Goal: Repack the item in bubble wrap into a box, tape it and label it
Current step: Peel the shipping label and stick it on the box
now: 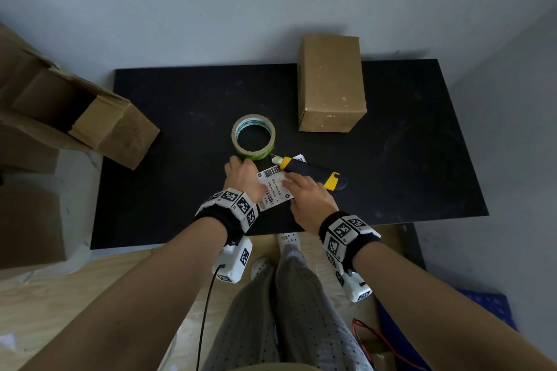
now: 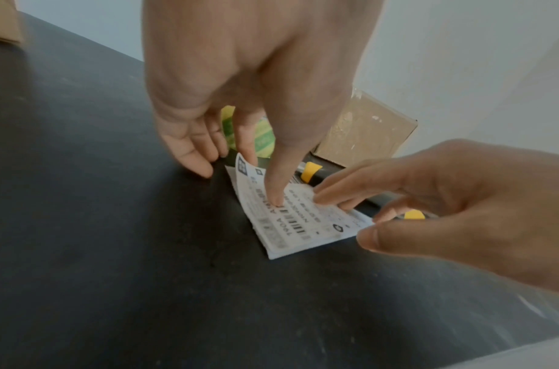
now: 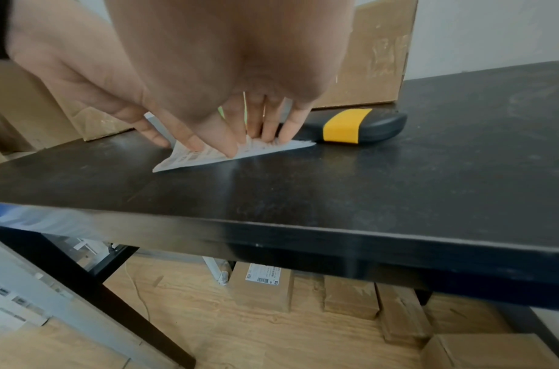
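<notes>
A small stack of white shipping labels [image 1: 272,190] lies on the black table [image 1: 407,144] near its front edge. My left hand [image 1: 241,167] presses the stack [image 2: 303,224] with a straight index finger, and its other fingers touch the table. My right hand [image 1: 297,187] rests its straight fingertips [image 3: 271,139] on the labels [image 3: 202,157]; its thumb hovers beside the stack's edge. A closed brown cardboard box [image 1: 331,81] stands at the back of the table. A roll of tape [image 1: 253,137] lies just beyond my left hand.
A yellow and black utility knife [image 1: 310,172] lies right behind the labels, touching my right fingers [image 3: 287,132]. Open cardboard boxes [image 1: 90,120] stand off the table's left side. More boxes [image 3: 262,287] sit on the wooden floor under the table.
</notes>
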Motion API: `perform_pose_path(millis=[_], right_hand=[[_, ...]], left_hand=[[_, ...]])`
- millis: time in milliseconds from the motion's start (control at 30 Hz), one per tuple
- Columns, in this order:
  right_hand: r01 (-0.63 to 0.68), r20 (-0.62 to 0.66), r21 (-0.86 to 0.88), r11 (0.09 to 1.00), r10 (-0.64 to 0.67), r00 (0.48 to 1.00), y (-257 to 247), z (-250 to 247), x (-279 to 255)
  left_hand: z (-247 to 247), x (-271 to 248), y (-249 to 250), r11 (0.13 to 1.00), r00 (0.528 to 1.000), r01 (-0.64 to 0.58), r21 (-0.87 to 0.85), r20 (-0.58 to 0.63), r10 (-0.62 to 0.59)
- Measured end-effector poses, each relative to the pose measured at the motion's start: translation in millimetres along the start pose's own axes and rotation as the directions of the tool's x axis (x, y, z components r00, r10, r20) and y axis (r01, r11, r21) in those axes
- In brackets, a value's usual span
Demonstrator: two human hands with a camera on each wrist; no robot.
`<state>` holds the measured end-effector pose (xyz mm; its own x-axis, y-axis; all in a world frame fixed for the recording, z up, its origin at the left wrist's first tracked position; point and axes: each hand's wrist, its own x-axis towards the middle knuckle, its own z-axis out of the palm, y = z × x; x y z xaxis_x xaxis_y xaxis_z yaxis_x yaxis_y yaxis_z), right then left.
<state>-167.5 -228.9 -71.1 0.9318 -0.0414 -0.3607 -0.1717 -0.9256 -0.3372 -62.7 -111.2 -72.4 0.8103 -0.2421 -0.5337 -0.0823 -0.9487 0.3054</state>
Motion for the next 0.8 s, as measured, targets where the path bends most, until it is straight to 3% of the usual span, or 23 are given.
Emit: perform_pose_path(millis=[233, 433, 600, 800], right_hand=[[-0.001, -0.001, 0.016, 1.000, 0.001, 1.000, 1.5, 1.2, -1.4], [-0.017, 0.057, 0.007, 1.000, 0.016, 0.998, 3.2, -4.1, 1.0], [-0.054, 0.087, -0.002, 0.999, 0.054, 0.995, 1.4, -9.1, 6.1], [-0.080, 0.081, 0.040, 0.996, 0.077, 0.994, -4.2, -12.1, 8.7]], left_hand=[[-0.5, 3.7, 11.0, 0.999, 0.995, 0.000, 0.044, 0.098, -0.004], [-2.9, -1.0, 6.9, 1.000, 0.993, 0.023, -0.018, 0.118, -0.021], [-18.2, -9.8, -11.7, 0.997, 0.998, 0.008, -0.077, 0.067, -0.003], [-42.1, -25.7, -38.5, 0.957, 0.994, -0.088, -0.277, -0.091, 0.065]])
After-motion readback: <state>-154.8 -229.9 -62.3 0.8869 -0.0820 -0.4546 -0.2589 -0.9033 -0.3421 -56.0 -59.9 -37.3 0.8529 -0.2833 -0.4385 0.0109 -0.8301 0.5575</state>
